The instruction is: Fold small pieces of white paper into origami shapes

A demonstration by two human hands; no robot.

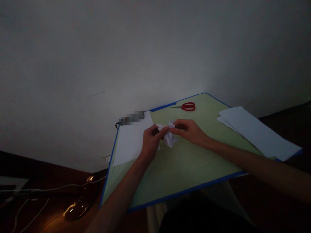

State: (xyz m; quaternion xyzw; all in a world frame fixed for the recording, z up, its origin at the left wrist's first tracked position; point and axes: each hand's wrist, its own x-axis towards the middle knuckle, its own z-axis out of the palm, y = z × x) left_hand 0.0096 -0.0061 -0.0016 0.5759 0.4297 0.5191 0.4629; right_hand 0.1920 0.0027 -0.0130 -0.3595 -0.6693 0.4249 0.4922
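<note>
A small piece of folded white paper (170, 139) is held up over the middle of the table, with creases and pointed flaps showing. My left hand (151, 138) pinches its left side between thumb and fingers. From the other side, my right hand (189, 130) grips the upper right part, its thumb and forefinger near my left thumb. The fingertips behind the paper are partly hidden. Under and beyond my left hand lies a flat white sheet (130, 142) on the table.
The pale green table (189, 165) has a blue edge and stands against a grey wall. Red-handled scissors (188, 106) lie near its back edge. A stack of white paper (255, 129) overhangs the right side. A blurred-out dark object (132, 118) sits back left; cables (60, 186) run at lower left.
</note>
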